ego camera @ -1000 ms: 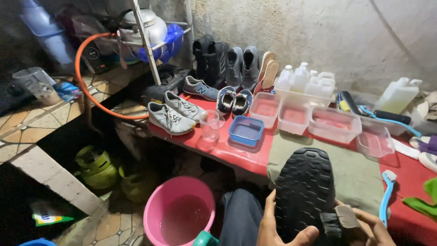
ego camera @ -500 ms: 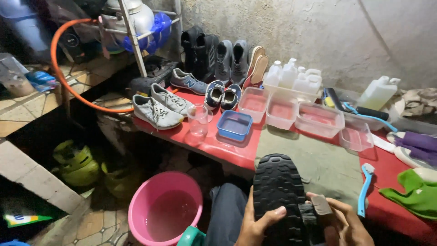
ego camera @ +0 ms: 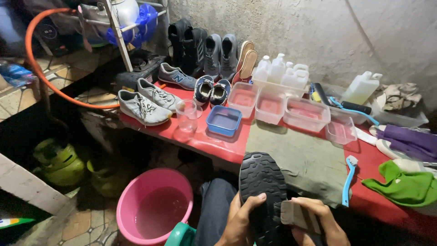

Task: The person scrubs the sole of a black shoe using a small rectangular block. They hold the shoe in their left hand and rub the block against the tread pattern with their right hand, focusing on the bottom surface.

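The left hand (ego camera: 241, 218) was closed around the edge of a black rubber-soled shoe (ego camera: 262, 191), thumb lying across the tread, and held it sole-up at the bottom centre of the view, just above the person's knee. The right hand (ego camera: 314, 221) gripped a small grey rectangular scrubbing block (ego camera: 296, 214) and pressed it against the sole at about 3 o'clock from the shoe's heel end. The work looked to be under way rather than finished: the block was on the lower part of the tread, and whether the toe half had been scrubbed could not be told, since the lugs there looked dark and dull all over. The sole itself was deep black with a chunky, knobbed pattern, with no obvious mud showing. At 12 o'clock from the shoe lay a grey-green cloth mat (ego camera: 300, 159) on the red-topped bench (ego camera: 200, 139); at 2 o'clock a blue-handled brush (ego camera: 348, 180). At 8 o'clock stood a pink plastic bucket (ego camera: 154, 207) holding water. Farther off, at 11 o'clock, a pair of grey lace-up sneakers (ego camera: 145, 102) waited.
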